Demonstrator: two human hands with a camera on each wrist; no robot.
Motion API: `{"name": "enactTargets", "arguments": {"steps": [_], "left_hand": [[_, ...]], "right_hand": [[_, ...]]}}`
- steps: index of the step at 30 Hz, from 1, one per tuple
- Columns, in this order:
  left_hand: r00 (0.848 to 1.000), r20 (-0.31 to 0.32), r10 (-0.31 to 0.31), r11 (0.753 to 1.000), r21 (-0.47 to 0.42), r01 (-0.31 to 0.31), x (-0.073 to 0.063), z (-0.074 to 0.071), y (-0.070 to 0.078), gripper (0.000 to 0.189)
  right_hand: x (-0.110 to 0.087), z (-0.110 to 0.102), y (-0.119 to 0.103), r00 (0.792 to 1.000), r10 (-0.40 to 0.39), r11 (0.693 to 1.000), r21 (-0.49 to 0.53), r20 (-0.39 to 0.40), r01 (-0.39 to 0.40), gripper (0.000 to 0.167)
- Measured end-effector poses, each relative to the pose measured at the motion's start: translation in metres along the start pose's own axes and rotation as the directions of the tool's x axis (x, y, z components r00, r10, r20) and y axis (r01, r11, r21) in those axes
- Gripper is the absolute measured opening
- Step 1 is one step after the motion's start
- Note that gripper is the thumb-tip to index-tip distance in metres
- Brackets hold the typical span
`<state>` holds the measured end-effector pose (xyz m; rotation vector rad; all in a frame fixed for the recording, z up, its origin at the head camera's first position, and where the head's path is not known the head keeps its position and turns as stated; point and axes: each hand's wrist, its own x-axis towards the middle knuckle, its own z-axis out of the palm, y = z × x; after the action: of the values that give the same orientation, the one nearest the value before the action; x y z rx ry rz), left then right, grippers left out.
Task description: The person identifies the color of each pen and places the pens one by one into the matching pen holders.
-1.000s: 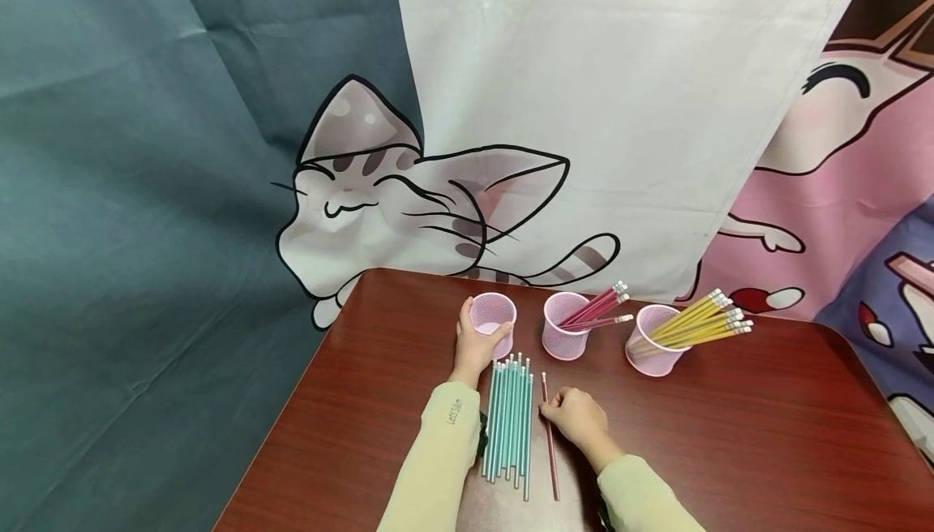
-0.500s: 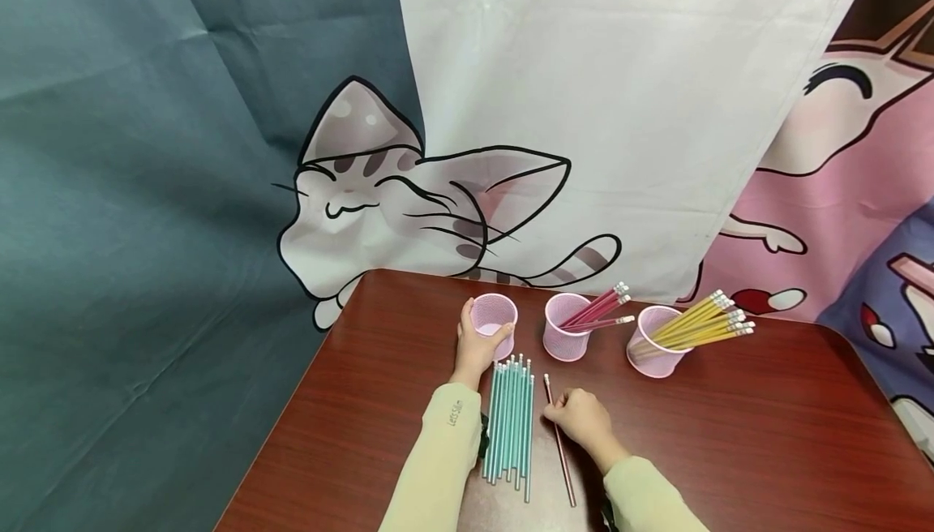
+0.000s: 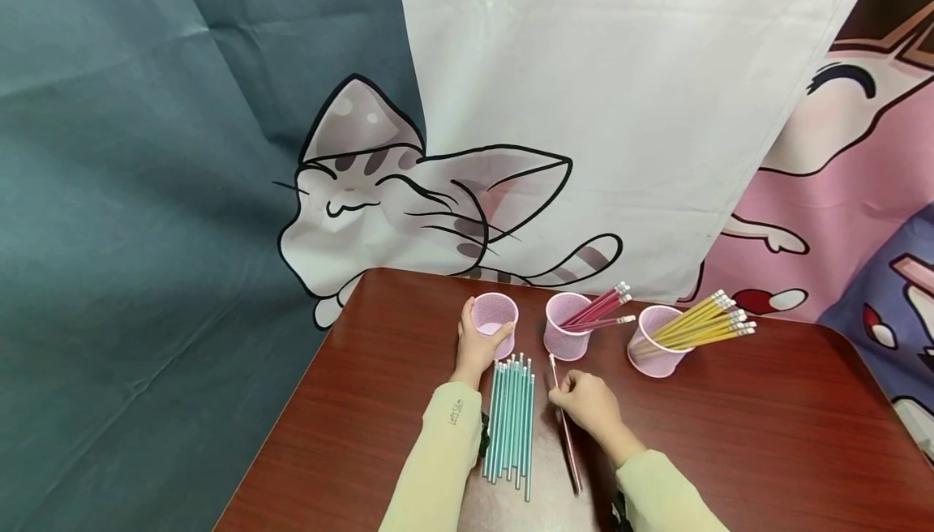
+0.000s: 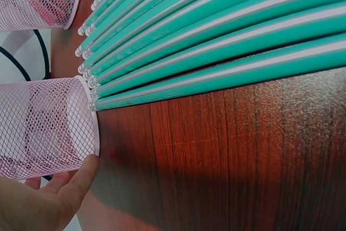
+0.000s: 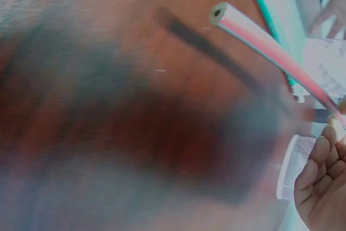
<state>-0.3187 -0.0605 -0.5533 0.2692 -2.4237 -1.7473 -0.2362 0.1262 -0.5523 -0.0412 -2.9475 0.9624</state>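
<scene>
My left hand (image 3: 476, 351) holds a pink mesh pencil cup (image 3: 496, 306) at the far side of the table, thumb and fingers around its sides. No pencils show inside it. In the left wrist view a finger touches the rim of this cup (image 4: 46, 125). My right hand (image 3: 589, 408) pinches one pink pencil (image 3: 570, 452), eraser end pointing away from me. The right wrist view shows the pencil's (image 5: 270, 55) flat unsharpened end raised above its shadow on the table. Between my arms, teal pencils (image 3: 509, 422) lie side by side, erasers near the held cup.
A second pink mesh cup (image 3: 563, 345) holds several pink pencils (image 3: 600, 310) leaning right. Further right, a third mesh cup (image 3: 652, 364) holds several yellow pencils (image 3: 696, 324). The reddish-brown table (image 3: 773, 418) meets a printed cloth (image 3: 620, 110) behind it.
The pink pencil has swung its near end to the right and come up off the table in my right hand, which has moved slightly right and away. My left hand stays on the cup.
</scene>
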Motion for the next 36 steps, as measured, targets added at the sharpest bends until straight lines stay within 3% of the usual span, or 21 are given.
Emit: {"name": "enactTargets", "arguments": {"steps": [9, 15, 20, 24, 27, 36], "left_hand": [[1.000, 0.005, -0.004, 1.000, -0.007, 0.004, 0.000, -0.001, -0.002, 0.091], [1.000, 0.011, -0.010, 1.000, -0.006, 0.010, 0.001, -0.001, -0.002, 0.091], [1.000, 0.000, 0.001, 1.000, -0.008, -0.001, -0.001, -0.001, 0.000, 0.091], [1.000, -0.004, 0.006, 1.000, -0.012, -0.006, -0.003, -0.001, 0.003, 0.091], [1.000, 0.000, -0.006, 1.000, -0.015, 0.006, -0.003, -0.001, 0.003, 0.090], [1.000, 0.006, -0.012, 1.000, -0.016, 0.013, -0.003, -0.002, 0.004, 0.090]], "right_hand": [[0.006, -0.025, -0.015, 0.987, 0.056, 0.996, 0.083, -0.152, -0.044, 0.015], [0.011, -0.040, -0.016, 0.972, 0.067, 0.987, 0.156, -0.225, -0.032, 0.011], [0.015, -0.052, -0.015, 0.949, 0.074, 0.973, 0.232, -0.306, -0.001, 0.012], [0.021, -0.064, -0.017, 0.923, 0.048, 0.952, 0.297, -0.381, 0.073, 0.013], [0.025, -0.072, -0.018, 0.914, 0.047, 0.937, 0.335, -0.402, 0.100, 0.014], [0.029, -0.088, -0.022, 0.920, 0.097, 0.903, 0.423, -0.379, 0.079, 0.012]]}}
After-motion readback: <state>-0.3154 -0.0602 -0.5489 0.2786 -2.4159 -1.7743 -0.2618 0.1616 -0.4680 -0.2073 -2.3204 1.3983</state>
